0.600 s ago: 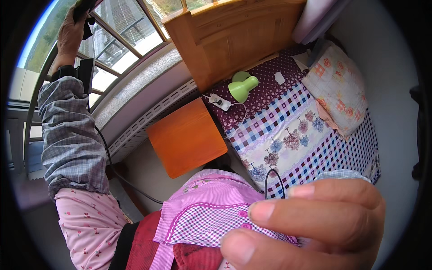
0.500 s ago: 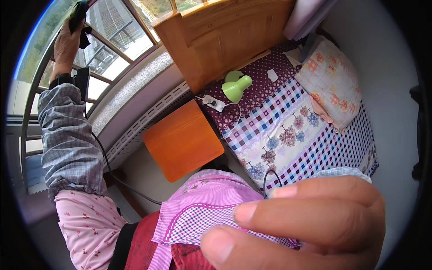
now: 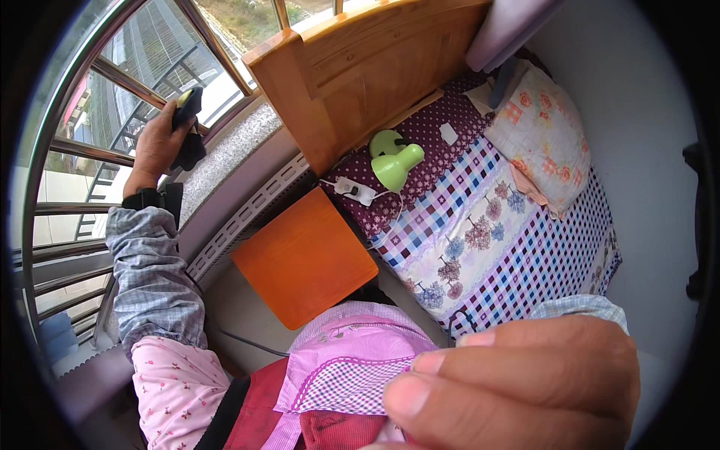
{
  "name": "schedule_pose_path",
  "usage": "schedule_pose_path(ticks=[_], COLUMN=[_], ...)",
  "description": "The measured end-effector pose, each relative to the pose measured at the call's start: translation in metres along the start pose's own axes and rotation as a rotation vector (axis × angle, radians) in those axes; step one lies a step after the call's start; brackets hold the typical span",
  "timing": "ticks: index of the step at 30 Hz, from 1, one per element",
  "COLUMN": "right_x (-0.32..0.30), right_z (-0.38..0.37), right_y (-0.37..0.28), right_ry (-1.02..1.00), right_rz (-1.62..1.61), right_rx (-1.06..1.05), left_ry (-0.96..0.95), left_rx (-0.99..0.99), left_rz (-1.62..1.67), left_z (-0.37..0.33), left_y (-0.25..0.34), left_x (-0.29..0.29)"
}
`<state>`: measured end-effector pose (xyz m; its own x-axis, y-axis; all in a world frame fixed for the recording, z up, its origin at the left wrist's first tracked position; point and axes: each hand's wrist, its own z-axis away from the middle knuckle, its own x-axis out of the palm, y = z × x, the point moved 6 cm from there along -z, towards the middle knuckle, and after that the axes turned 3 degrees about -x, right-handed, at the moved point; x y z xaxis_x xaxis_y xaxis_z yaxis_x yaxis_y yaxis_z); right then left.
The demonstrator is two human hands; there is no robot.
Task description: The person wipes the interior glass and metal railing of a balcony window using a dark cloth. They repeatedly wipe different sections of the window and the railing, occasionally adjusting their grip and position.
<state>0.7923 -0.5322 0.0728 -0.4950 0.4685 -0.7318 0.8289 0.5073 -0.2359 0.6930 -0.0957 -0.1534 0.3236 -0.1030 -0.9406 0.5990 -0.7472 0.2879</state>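
Observation:
At the barred window, my left hand [image 3: 154, 150] is closed around a black object with a yellow-green patch [image 3: 189, 120]; its exact kind cannot be made out. A black band circles that wrist below the grey checked sleeve [image 3: 154, 259]. Large and close at the lower right is my right hand [image 3: 540, 379]. Its fingers are bent and pressed together, and whatever lies beneath them is hidden. Behind its fingertips shows the pink apron with a checked pocket [image 3: 360, 382] that I wear.
An orange-topped stool [image 3: 304, 259] stands before me. Beyond it, a bed with a patterned sheet [image 3: 480, 232] carries a green lamp [image 3: 397, 166], a white power strip [image 3: 355, 190] and a floral pillow [image 3: 544, 139]. A wooden headboard [image 3: 375, 71], granite sill [image 3: 232, 157] and metal bars [image 3: 112, 154] border the left side.
My left hand has come down and to the right with the black object, from high on the window to near the sill. The right hand's fingers have drawn slightly closer together.

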Motion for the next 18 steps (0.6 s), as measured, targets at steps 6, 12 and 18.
schedule_pose_path(ticks=[6,12,18], right_x=[0.012,0.017,-0.002], right_z=[-0.026,-0.024,0.033], right_y=[0.017,0.054,0.121], right_ry=[0.02,-0.127,0.004], right_rz=[0.024,0.011,0.29], right_rx=[-0.014,0.234,0.584], left_ry=[0.749,0.866,0.906], left_rx=[0.515,0.496,0.286], left_rz=[-0.12,0.004,-0.146], left_z=[0.004,-0.055,-0.072], left_y=[0.091,0.118,0.124], left_x=[-0.113,-0.177,-0.156])
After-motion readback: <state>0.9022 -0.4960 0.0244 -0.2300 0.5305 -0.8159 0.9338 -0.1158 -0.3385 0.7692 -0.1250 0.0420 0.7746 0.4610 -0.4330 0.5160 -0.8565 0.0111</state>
